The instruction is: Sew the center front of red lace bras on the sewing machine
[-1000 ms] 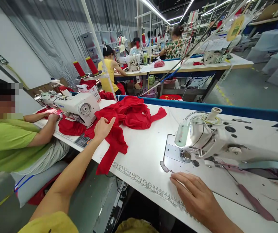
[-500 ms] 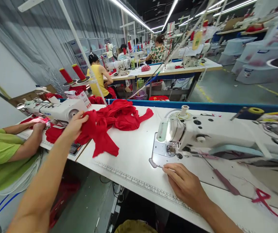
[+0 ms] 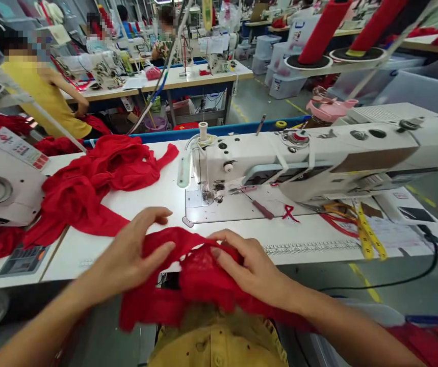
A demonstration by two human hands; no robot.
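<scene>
A red garment [image 3: 207,283] with a lacy part hangs in front of me at the table's near edge, above my lap. My right hand [image 3: 253,267] pinches its upper edge between thumb and fingers. At the garment's left side is my left hand [image 3: 134,260], thumb and fingers apart, against the red cloth but not closed on it. Beyond both hands stands a white sewing machine [image 3: 318,153], its needle area [image 3: 207,193] lit. More red garments [image 3: 100,178] lie heaped on the table to the left.
A purple-handled tool [image 3: 262,209], a red ribbon loop [image 3: 289,214], orange-handled scissors [image 3: 339,210] and a yellow tape measure [image 3: 366,234] lie by the machine. A ruler strip [image 3: 310,247] runs along the table's front. Another machine [image 3: 4,188] is at left. A person in yellow [image 3: 39,92] sits beyond.
My left hand has come back from the heap at left to the front of me. My right hand has left the machine plate and now grips a red garment. The view has swung right.
</scene>
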